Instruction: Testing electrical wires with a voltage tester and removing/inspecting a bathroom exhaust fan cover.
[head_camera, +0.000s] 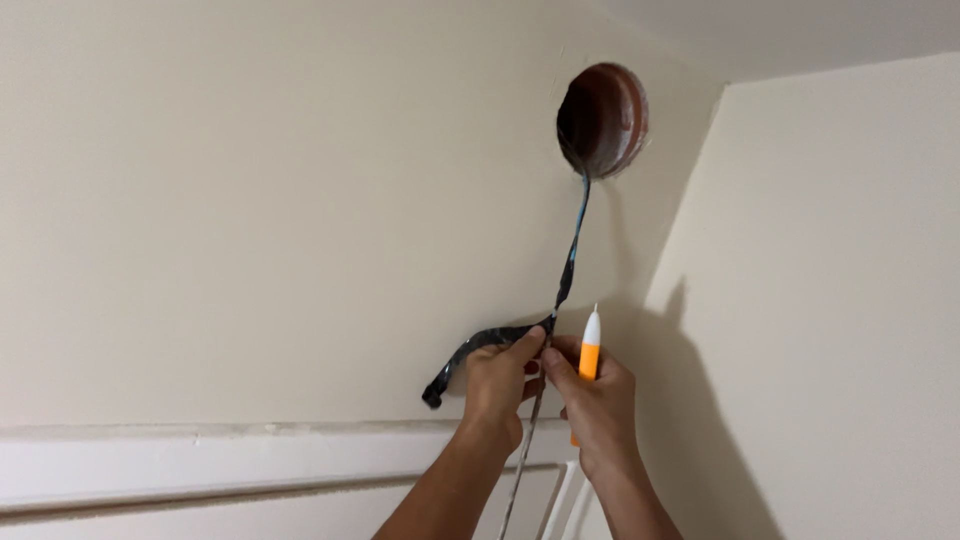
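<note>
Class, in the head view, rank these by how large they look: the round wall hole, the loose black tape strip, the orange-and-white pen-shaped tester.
1. Loose black tape strip, longest.
2. Round brown-lined wall hole.
3. Orange-and-white pen-shaped tester, partly hidden in the right hand, so unsure.

- Both forearms are reaching upward from the bottom edge, converging toward each other.
- The left hand is pinching with thumb and fingertips closed, back of the hand facing the camera.
- The right hand is gripping with fingers curled shut, thumb pressing inward.
- The two hands are sitting just beside each other, nearly touching.
</note>
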